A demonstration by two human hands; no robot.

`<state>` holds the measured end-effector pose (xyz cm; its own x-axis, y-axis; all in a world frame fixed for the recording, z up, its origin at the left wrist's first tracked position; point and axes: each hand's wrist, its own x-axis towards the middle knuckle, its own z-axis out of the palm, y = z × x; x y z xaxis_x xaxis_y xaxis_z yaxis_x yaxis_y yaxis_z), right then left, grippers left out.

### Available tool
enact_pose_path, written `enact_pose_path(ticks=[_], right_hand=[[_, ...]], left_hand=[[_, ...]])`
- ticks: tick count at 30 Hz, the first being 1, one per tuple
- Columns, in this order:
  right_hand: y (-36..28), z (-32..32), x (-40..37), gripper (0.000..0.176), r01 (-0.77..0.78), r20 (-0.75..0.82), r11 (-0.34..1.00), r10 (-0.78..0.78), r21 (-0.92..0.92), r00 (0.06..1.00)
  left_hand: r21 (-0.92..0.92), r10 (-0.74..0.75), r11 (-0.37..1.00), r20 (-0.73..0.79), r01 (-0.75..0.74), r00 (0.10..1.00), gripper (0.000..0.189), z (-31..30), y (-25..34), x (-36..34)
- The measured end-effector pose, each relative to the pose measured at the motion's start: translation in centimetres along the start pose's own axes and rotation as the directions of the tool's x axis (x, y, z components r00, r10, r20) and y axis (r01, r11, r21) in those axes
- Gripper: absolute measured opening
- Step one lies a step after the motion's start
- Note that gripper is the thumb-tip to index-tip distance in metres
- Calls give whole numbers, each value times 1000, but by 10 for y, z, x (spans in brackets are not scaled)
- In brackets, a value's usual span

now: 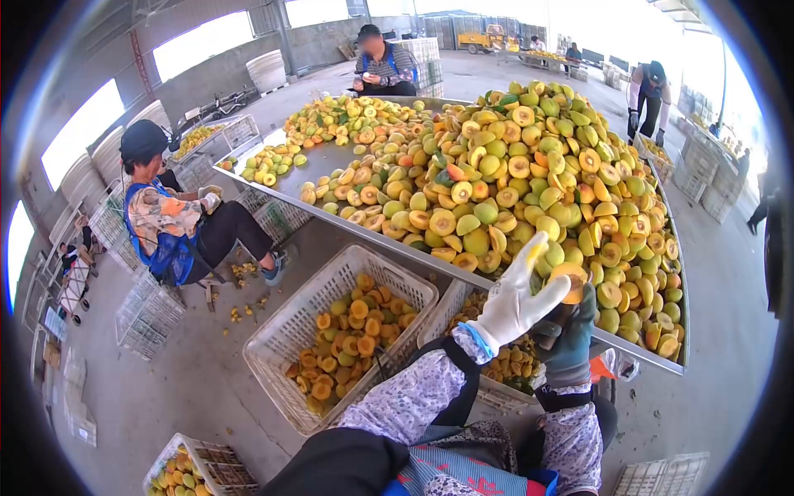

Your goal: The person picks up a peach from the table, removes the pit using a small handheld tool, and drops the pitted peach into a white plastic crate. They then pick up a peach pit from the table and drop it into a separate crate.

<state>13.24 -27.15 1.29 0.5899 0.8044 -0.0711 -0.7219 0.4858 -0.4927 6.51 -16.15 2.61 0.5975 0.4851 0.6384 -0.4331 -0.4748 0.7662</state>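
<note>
My left hand (514,307), in a white glove with yellow-stained fingertips, is open. Its index finger points up at the fruit pile and its thumb reaches to the edge of an apricot half (569,283). My right hand (566,335), in a dark grey-green glove, is closed around that half, cut side showing; whether a tool is in it too is hidden. Just beyond both hands, a large heap of yellow-green apricots (529,165), many of them halved, covers the metal table (318,161). Below my left forearm are cut pieces in a crate (513,364).
A white crate (269,347) of orange halves stands left of my arms, with another crate (219,463) lower left. One person (165,207) sits at left, another (385,66) behind the table, and a third (649,99) bends over crates at right. The table's metal edge (389,248) runs before me.
</note>
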Motion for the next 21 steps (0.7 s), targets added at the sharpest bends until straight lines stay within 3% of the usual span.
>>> enact_pose_path(ticks=[2,4,5,6,7,8,10,11,12,13,14,15,16,19,21], right_hand=[[18,-20,10,50,-57,115,997,51,50,992],[17,-33,13,50,-51,44,990,57,-131,997],[16,-35,12,50,-54,2,975,56,-217,998],[18,-27,11,53,35,-80,906,-75,-421,994],[17,-15,4,47,143,0,859,-164,-492,986],[20,-11,6,44,223,40,791,-245,-569,969],[17,-14,7,38,472,280,339,-484,-814,829],[16,-13,7,34,429,244,335,-473,-839,847],[15,-12,8,30,385,209,330,-461,-862,862],[17,-9,6,28,167,-75,695,-304,-699,950],[18,-12,5,26,186,-63,667,-331,-722,942],[19,-15,5,24,211,-37,639,-351,-740,936],[24,-25,10,22,277,10,587,-416,-761,909],[18,-24,2,14,389,268,175,-474,-905,839],[18,-27,4,18,327,304,-17,-414,-945,858]], left_hand=[[-202,-101,973,70,113,992,60,6,-2,-3],[-365,-183,907,105,209,978,52,15,-14,-7],[-327,-128,938,-26,113,991,42,20,-17,-6],[-403,-169,905,-41,138,985,41,19,-17,-1],[-477,-221,862,-48,172,974,40,16,-16,3],[-524,-248,833,-66,178,967,38,15,-16,8],[-601,-249,776,-13,191,969,39,14,-18,15],[-654,-314,714,19,250,949,40,18,-19,15],[-610,-332,739,41,287,942,41,20,-21,16],[-630,-347,719,40,293,937,48,21,-16,16],[-687,-363,662,59,302,930,56,19,-30,15],[-761,-537,511,79,399,840,64,15,-35,23],[-765,-566,479,105,430,817,68,7,-38,27],[-719,-627,479,122,504,770,75,-9,-50,31],[-691,-640,485,138,536,756,75,-7,-51,29]])
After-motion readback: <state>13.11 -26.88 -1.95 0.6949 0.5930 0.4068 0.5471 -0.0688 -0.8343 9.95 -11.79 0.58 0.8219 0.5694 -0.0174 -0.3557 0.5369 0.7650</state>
